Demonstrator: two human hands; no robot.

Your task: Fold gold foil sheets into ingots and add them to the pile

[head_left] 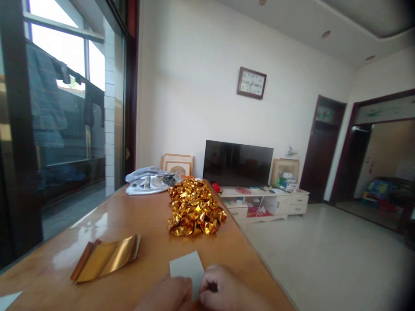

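A pale sheet of paper (187,265) lies at the near edge of the wooden table, between my two hands. My left hand (173,291) has its fingers curled and closed at the paper's lower left part. On the right side, my right hand (223,287) pinches the paper's edge with thumb and forefinger. A stack of shiny gold foil sheets (106,257) rests to the left, slightly curled. Beyond the paper is a large heap of folded gold foil pieces (194,207). The lower edge of the paper is partly hidden by my fingers.
The wooden table (142,220) ends along its right edge, above a pale floor. Folded clothes (149,180) lie at the far left end. A corner of another pale sheet (9,300) shows at lower left. A television (238,164) stands on a white cabinet (282,203) beyond.
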